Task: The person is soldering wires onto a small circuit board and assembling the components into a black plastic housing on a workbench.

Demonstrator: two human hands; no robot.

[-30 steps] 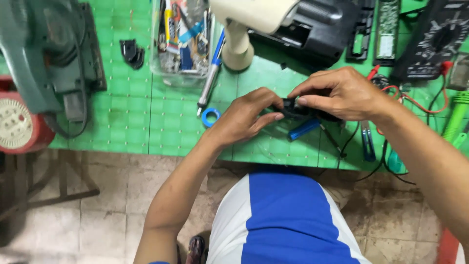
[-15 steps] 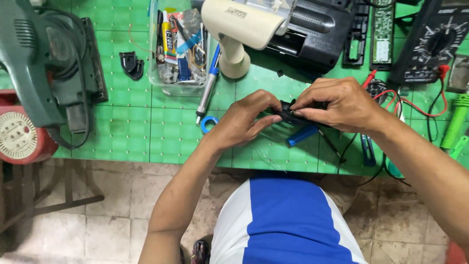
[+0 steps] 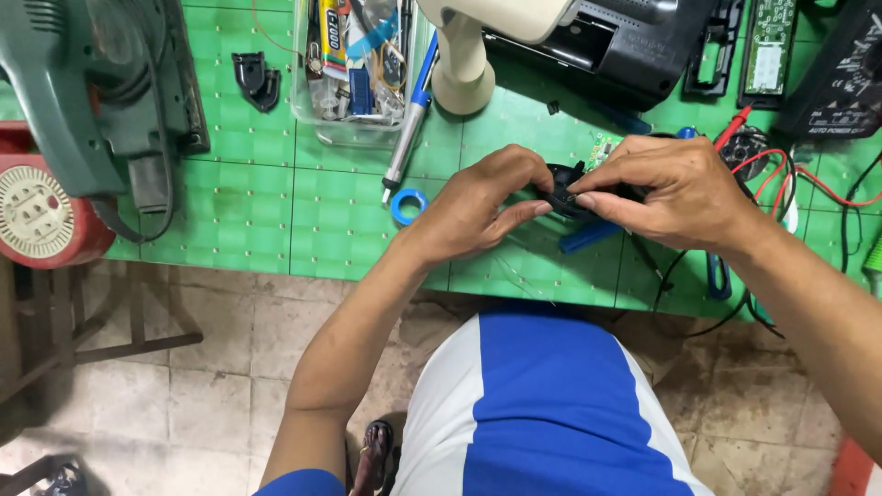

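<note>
Both hands [image 3: 570, 197] mostly hide a small black part [image 3: 559, 188].

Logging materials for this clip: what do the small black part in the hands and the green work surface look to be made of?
Small black part, pinched between left hand and right hand: likely moulded plastic, dark with a slight sheen. Green work surface: probably a rubbery or vinyl mat, matte, printed with a pale grid.

a power tool [image 3: 101, 87] lies at the mat's [image 3: 276, 220] far left, a clear box [image 3: 354, 69] right of it, a tape ring [image 3: 410, 206] nearer, a meter [image 3: 841, 78] far right.
</note>
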